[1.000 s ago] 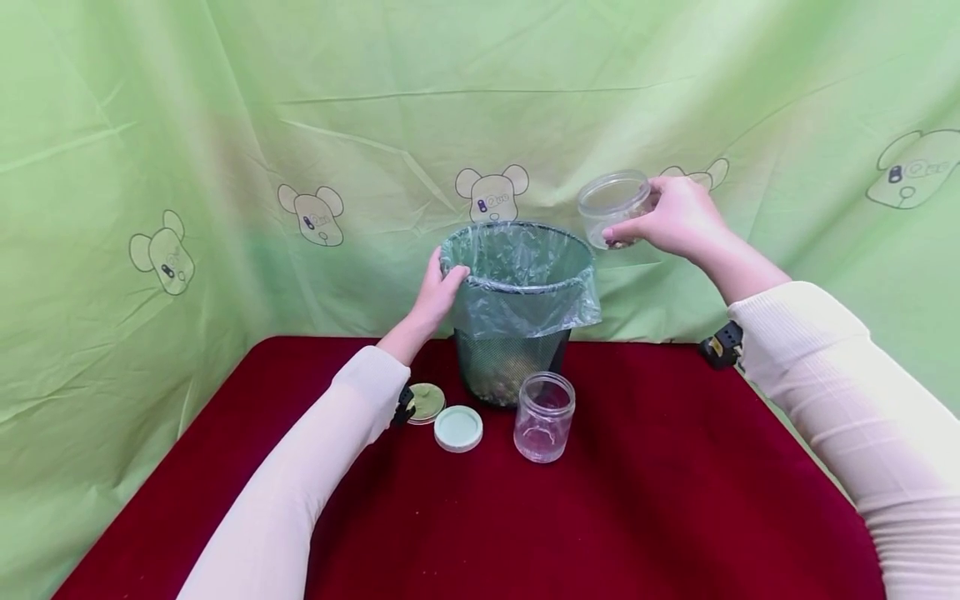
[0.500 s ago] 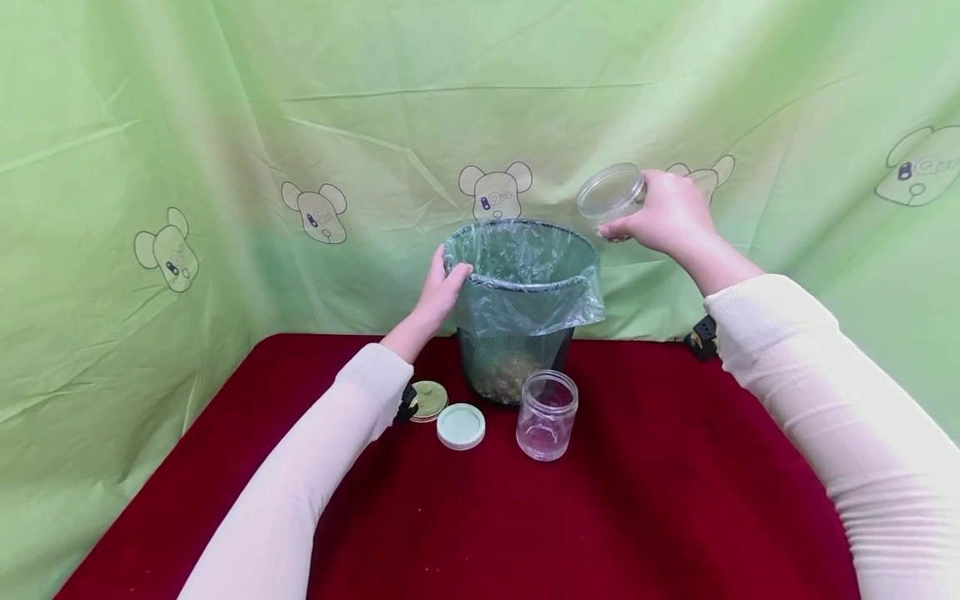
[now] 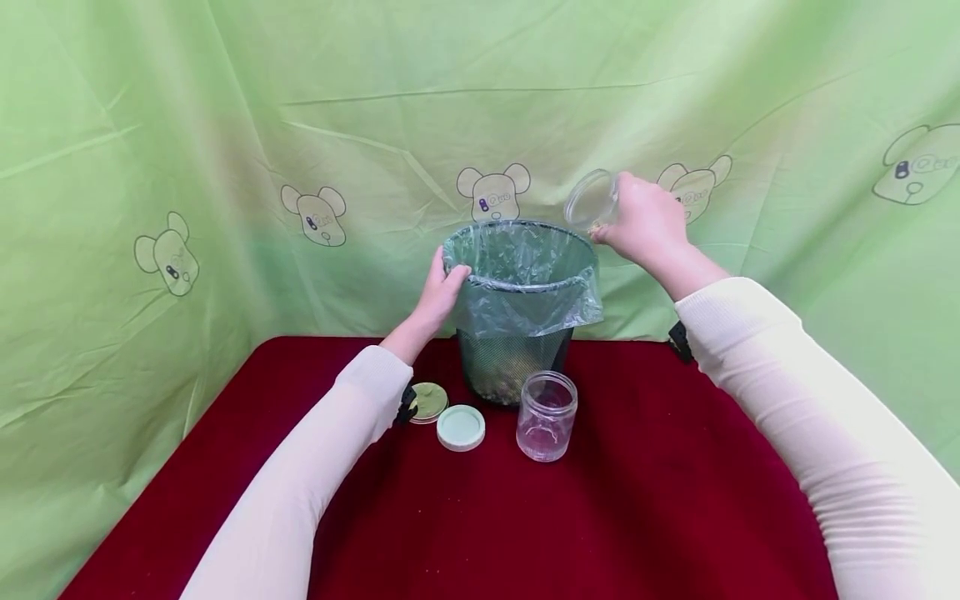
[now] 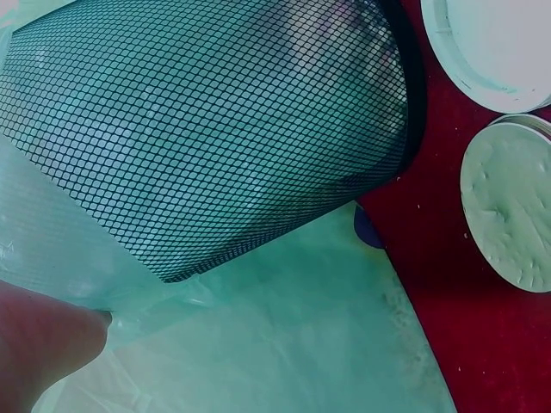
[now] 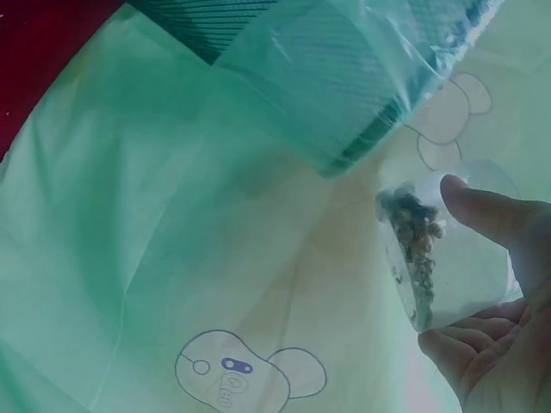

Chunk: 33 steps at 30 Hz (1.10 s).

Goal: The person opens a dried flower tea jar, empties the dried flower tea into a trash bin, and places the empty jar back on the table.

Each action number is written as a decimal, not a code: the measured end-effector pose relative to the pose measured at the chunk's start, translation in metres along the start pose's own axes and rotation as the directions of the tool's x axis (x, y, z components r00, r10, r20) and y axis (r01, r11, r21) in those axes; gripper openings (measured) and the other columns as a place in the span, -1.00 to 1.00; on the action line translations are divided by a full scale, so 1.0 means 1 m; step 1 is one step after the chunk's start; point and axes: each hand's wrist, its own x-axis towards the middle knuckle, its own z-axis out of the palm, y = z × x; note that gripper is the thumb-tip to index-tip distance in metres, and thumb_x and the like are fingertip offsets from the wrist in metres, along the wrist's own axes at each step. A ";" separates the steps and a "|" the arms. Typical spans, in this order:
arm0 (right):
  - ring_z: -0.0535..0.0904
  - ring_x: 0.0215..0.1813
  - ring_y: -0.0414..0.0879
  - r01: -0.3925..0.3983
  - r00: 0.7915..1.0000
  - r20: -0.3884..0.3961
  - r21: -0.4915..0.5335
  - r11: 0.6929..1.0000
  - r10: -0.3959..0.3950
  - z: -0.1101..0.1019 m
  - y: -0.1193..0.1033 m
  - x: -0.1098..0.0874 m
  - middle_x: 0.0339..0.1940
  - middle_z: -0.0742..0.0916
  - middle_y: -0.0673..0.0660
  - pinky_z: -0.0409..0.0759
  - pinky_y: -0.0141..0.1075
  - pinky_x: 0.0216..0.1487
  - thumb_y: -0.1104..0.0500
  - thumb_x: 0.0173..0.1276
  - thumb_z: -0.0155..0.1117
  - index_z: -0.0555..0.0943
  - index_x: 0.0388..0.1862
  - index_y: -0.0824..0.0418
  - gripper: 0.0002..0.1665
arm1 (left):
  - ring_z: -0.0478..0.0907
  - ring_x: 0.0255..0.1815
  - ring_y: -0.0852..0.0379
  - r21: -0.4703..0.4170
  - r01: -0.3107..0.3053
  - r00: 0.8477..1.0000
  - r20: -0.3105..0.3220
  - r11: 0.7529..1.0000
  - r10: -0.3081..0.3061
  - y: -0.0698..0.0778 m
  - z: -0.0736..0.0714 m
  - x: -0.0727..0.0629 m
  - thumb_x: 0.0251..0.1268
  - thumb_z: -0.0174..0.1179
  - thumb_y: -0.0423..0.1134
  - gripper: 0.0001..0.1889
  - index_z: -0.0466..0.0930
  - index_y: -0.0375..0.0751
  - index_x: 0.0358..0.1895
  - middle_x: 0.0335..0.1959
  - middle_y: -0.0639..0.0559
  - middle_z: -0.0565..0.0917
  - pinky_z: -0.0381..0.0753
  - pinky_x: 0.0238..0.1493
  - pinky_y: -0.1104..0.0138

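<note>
A black mesh wastebasket (image 3: 506, 358) with a translucent green bag liner (image 3: 525, 310) folded over its rim stands at the back of the table. My left hand (image 3: 438, 292) grips the rim at its left side, thumb over the liner; in the left wrist view only part of that hand (image 4: 47, 348) shows. My right hand (image 3: 651, 221) holds a clear tub (image 3: 588, 202) up by the basket's right rim, its mouth tipped left toward the opening. Small brown bits (image 5: 417, 245) lie against the tub's bottom in the right wrist view.
A clear empty jar (image 3: 546, 421) stands upright before the basket. Left of it lie a pale mint lid (image 3: 461, 427) and a green, crinkled-topped disc (image 3: 430, 401). Red cloth (image 3: 600, 517) covers the table; a green curtain (image 3: 360, 125) hangs close behind. Light bits fill the basket's bottom.
My right hand has moved left toward the basket and tilted the tub from nearly upright to strongly leaning. The left hand keeps its grip on the rim.
</note>
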 end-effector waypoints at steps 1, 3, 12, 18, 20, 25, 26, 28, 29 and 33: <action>0.53 -0.07 0.35 0.005 1.000 -0.001 -0.010 1.000 -0.005 0.002 -0.001 0.000 -0.07 0.61 0.40 0.49 0.22 -0.15 0.08 0.07 0.50 0.38 0.14 0.43 -0.23 | -0.17 0.54 0.00 -0.001 -0.002 1.000 0.000 1.000 0.002 0.000 0.000 0.000 0.31 0.04 -0.21 -0.12 -0.31 -0.32 0.54 0.57 -0.18 -0.16 -0.15 0.47 0.22; 0.54 -0.09 0.35 0.017 1.000 -0.002 -0.027 0.999 -0.017 0.005 -0.003 0.000 -0.08 0.61 0.40 0.51 0.22 -0.18 0.11 0.07 0.51 0.38 0.12 0.43 -0.25 | -0.15 0.54 -0.01 -0.003 -0.008 1.000 -0.001 1.000 0.008 0.000 0.000 0.000 0.31 0.04 -0.22 -0.12 -0.31 -0.33 0.54 0.57 -0.18 -0.14 -0.14 0.47 0.22; 0.58 -0.22 0.35 0.097 0.995 -0.020 -0.113 0.989 -0.099 0.017 -0.009 -0.003 -0.08 0.57 0.41 0.59 0.14 -0.32 0.18 0.10 0.49 0.32 0.15 0.50 -0.24 | -0.19 0.54 0.01 -0.003 0.002 1.000 -0.008 1.000 -0.002 -0.001 0.000 0.000 0.33 0.03 -0.22 -0.13 -0.31 -0.33 0.54 0.57 -0.17 -0.16 -0.17 0.47 0.23; 0.58 -0.26 0.35 0.158 0.983 -0.073 -0.161 0.974 -0.171 0.024 -0.008 -0.004 -0.04 0.55 0.45 0.59 0.14 -0.36 0.26 0.07 0.48 0.32 0.12 0.51 -0.27 | -0.18 0.54 0.02 -0.011 -0.004 1.000 -0.002 1.000 0.004 -0.001 -0.001 0.000 0.34 0.03 -0.23 -0.14 -0.32 -0.33 0.54 0.57 -0.17 -0.15 -0.18 0.47 0.26; 0.58 -0.25 0.34 0.171 0.979 -0.082 -0.162 0.972 -0.186 0.026 -0.007 -0.004 -0.02 0.54 0.44 0.59 0.14 -0.36 0.29 0.07 0.46 0.32 0.12 0.51 -0.29 | -0.18 0.54 0.01 -0.010 -0.006 1.000 -0.003 1.000 0.006 -0.001 -0.001 0.000 0.34 0.03 -0.24 -0.14 -0.32 -0.33 0.54 0.57 -0.18 -0.15 -0.18 0.47 0.25; 0.56 -0.19 0.31 0.205 0.968 -0.111 -0.179 0.962 -0.227 0.029 -0.006 -0.004 -0.01 0.53 0.45 0.60 0.15 -0.37 0.34 0.07 0.40 0.32 0.11 0.53 -0.33 | -0.19 0.54 0.01 -0.008 0.000 1.000 -0.005 1.000 0.000 0.000 -0.001 0.000 0.34 0.02 -0.25 -0.15 -0.32 -0.32 0.54 0.57 -0.18 -0.16 -0.19 0.47 0.25; 0.56 -0.18 0.31 0.212 0.965 -0.116 -0.185 0.960 -0.236 0.029 -0.005 -0.004 0.00 0.53 0.46 0.60 0.16 -0.38 0.35 0.07 0.39 0.32 0.12 0.53 -0.33 | -0.19 0.54 0.01 -0.008 0.003 1.000 -0.006 1.000 -0.003 0.000 -0.001 0.000 0.34 0.02 -0.24 -0.15 -0.32 -0.31 0.54 0.57 -0.18 -0.16 -0.19 0.47 0.24; 0.54 -0.12 0.31 0.224 0.960 -0.122 -0.203 0.953 -0.251 0.030 -0.006 -0.004 0.04 0.51 0.47 0.60 0.16 -0.39 0.37 0.07 0.36 0.31 0.13 0.53 -0.33 | -0.20 0.55 0.01 -0.005 0.011 1.000 -0.008 1.000 -0.011 0.000 -0.001 0.000 0.34 0.02 -0.23 -0.14 -0.32 -0.30 0.55 0.57 -0.17 -0.17 -0.20 0.47 0.23; 0.53 -0.07 0.32 0.230 0.959 -0.119 -0.211 0.950 -0.258 0.030 -0.006 -0.004 0.07 0.50 0.49 0.60 0.16 -0.38 0.39 0.07 0.34 0.30 0.15 0.54 -0.33 | -0.20 0.55 0.01 -0.004 0.012 1.000 -0.006 1.000 -0.013 0.000 -0.001 0.000 0.34 0.02 -0.22 -0.14 -0.33 -0.29 0.55 0.57 -0.16 -0.17 -0.20 0.47 0.23; 0.43 0.18 0.37 0.246 0.956 -0.098 -0.248 0.937 -0.277 0.031 -0.006 -0.004 0.20 0.43 0.54 0.61 0.19 -0.29 0.43 0.06 0.30 0.24 0.27 0.59 -0.22 | -0.21 0.55 0.02 -0.008 0.011 1.000 -0.002 1.000 -0.011 -0.001 -0.001 0.000 0.34 0.01 -0.24 -0.14 -0.34 -0.29 0.55 0.57 -0.16 -0.19 -0.20 0.47 0.23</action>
